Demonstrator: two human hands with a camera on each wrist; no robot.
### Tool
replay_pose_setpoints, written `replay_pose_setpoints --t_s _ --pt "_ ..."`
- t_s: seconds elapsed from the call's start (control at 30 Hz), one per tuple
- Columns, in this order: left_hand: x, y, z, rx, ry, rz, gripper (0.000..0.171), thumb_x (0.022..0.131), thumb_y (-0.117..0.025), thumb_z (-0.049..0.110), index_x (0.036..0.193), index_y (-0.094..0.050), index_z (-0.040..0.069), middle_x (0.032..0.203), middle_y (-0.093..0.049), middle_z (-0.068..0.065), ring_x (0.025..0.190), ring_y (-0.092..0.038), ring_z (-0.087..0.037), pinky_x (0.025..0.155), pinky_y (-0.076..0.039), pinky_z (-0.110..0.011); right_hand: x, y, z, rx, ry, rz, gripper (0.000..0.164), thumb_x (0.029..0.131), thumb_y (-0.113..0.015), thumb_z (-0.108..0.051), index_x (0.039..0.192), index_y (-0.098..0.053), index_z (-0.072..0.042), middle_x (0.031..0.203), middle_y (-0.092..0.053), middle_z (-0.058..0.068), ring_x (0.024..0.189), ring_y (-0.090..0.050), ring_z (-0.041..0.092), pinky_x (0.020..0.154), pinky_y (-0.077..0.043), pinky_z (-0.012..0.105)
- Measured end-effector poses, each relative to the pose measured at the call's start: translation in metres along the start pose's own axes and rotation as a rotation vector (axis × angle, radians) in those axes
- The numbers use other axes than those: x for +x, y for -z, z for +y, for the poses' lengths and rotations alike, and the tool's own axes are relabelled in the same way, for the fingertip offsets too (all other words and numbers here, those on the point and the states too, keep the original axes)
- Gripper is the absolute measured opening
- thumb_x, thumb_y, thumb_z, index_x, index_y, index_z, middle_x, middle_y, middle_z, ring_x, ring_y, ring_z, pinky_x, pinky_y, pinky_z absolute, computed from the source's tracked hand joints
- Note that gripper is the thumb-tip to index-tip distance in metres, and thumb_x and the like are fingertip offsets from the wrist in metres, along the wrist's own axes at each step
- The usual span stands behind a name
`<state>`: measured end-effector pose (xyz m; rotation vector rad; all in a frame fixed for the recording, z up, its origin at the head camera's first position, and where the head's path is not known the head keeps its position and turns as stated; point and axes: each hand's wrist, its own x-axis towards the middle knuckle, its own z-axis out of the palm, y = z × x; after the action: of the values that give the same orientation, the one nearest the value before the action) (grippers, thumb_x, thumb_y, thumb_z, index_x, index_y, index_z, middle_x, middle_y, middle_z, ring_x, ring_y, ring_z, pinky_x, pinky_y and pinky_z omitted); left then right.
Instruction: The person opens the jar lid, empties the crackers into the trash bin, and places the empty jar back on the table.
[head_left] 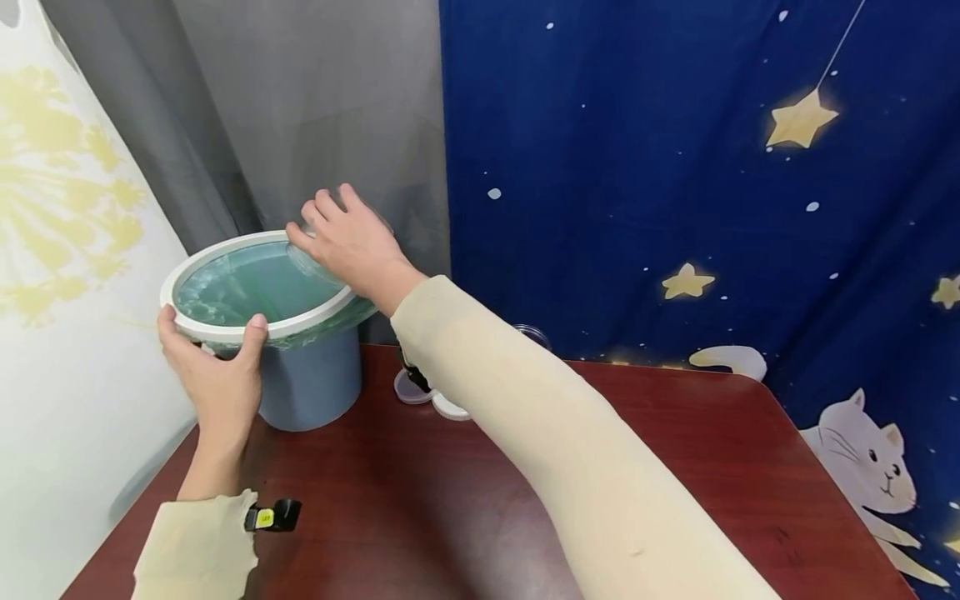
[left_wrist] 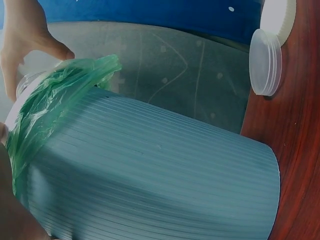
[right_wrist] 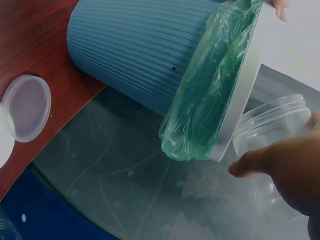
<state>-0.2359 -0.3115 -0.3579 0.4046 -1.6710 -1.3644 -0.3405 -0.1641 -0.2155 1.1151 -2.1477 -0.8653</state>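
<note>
A blue ribbed trash bin [head_left: 311, 379] stands at the left of the table, lined with a green plastic bag [right_wrist: 200, 120] under a white rim ring [head_left: 171, 287]. My left hand [head_left: 213, 375] grips the near left side of the rim, thumb on the ring. Above the bin's far right edge, my right hand [head_left: 348, 242] holds a clear plastic jar [right_wrist: 272, 125]. In the right wrist view the jar's threaded mouth sits right at the rim, turned toward the bin's opening. The hand hides much of the jar in the head view.
A translucent lid [head_left: 412, 388] and a white lid [head_left: 448, 407] lie on the red-brown table [head_left: 690, 450], right of the bin. Another clear container [head_left: 532, 335] shows partly behind my right sleeve. Grey and blue curtains [head_left: 570, 183] hang behind; a white patterned cloth [head_left: 67, 350] is at the left.
</note>
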Motion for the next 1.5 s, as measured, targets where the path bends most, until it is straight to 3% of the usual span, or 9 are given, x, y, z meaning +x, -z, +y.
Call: replay_pose_setpoints --t_s 0.17,0.27,0.5,0.77,0.97,1.17,1.33,1.5 --pt "0.003 -0.007 -0.006 0.027 -0.011 -0.017 0.096 0.086 -0.074 0.037 0.16 -0.015 0.022 0.165 -0.018 -0.003 0.149 -0.02 -0.009 0.124 -0.016 -0.031 -0.007 -0.006 0.006 0.003 -0.019 0.047 0.07 0.101 -0.057 -0.026 0.161 -0.02 -0.026 0.16 -0.036 0.009 0.148 -0.033 0.029 0.123 -0.028 0.047" --pt "0.003 -0.009 -0.008 0.042 -0.005 -0.025 0.096 0.087 -0.074 0.039 0.16 -0.014 0.024 0.165 -0.017 -0.002 0.15 -0.02 -0.008 0.125 -0.016 -0.033 -0.013 -0.01 0.009 0.094 -0.071 0.055 0.068 0.102 -0.057 -0.023 0.16 -0.022 -0.029 0.159 -0.038 0.006 0.148 -0.034 0.026 0.123 -0.029 0.045" --pt "-0.001 -0.009 -0.01 0.05 0.011 -0.017 0.096 0.087 -0.074 0.04 0.16 -0.014 0.025 0.165 -0.017 -0.002 0.15 -0.02 -0.009 0.125 -0.016 -0.034 -0.029 -0.015 0.019 0.546 -0.282 -0.012 0.09 0.091 -0.07 -0.037 0.162 -0.015 -0.037 0.164 -0.032 -0.004 0.152 -0.029 0.017 0.122 -0.029 0.039" --pt "0.001 -0.014 -0.01 0.049 0.011 -0.037 0.096 0.087 -0.072 0.041 0.16 -0.012 0.026 0.166 -0.016 0.0 0.151 -0.019 -0.01 0.126 -0.015 -0.035 -0.06 -0.034 0.029 1.142 -0.438 0.13 0.102 0.076 -0.085 -0.044 0.159 -0.028 -0.03 0.154 -0.046 0.001 0.137 -0.047 0.019 0.107 -0.046 0.04" --pt "0.001 -0.016 -0.013 0.049 0.013 -0.037 0.097 0.087 -0.073 0.04 0.161 -0.012 0.024 0.166 -0.015 -0.001 0.152 -0.018 -0.011 0.126 -0.014 -0.035 -0.096 -0.054 0.024 1.427 -0.517 0.227 0.1 0.069 -0.092 -0.04 0.152 -0.04 -0.022 0.143 -0.057 0.001 0.126 -0.055 0.016 0.104 -0.047 0.036" --pt "0.001 -0.018 -0.013 0.045 0.012 -0.03 0.098 0.087 -0.073 0.039 0.161 -0.012 0.022 0.166 -0.016 -0.003 0.152 -0.019 -0.011 0.126 -0.014 -0.035 -0.144 -0.082 0.009 1.56 -0.576 0.248 0.096 0.066 -0.094 -0.038 0.147 -0.044 -0.028 0.138 -0.061 0.0 0.125 -0.058 0.016 0.106 -0.046 0.04" --pt "0.001 -0.017 -0.015 0.027 0.005 -0.017 0.096 0.087 -0.073 0.037 0.161 -0.013 0.021 0.166 -0.017 -0.003 0.151 -0.02 -0.009 0.126 -0.015 -0.033 -0.184 -0.109 -0.008 1.65 -0.577 0.24 0.097 0.067 -0.095 -0.032 0.148 -0.042 -0.03 0.14 -0.061 0.003 0.132 -0.057 0.021 0.11 -0.044 0.046" --pt "0.001 -0.019 -0.015 0.014 0.007 -0.014 0.096 0.087 -0.074 0.038 0.161 -0.014 0.024 0.165 -0.017 -0.001 0.15 -0.02 -0.009 0.125 -0.014 -0.033 -0.222 -0.137 -0.026 1.652 -0.622 0.216 0.097 0.065 -0.096 -0.026 0.147 -0.044 -0.026 0.138 -0.062 0.006 0.128 -0.059 0.025 0.108 -0.046 0.047"
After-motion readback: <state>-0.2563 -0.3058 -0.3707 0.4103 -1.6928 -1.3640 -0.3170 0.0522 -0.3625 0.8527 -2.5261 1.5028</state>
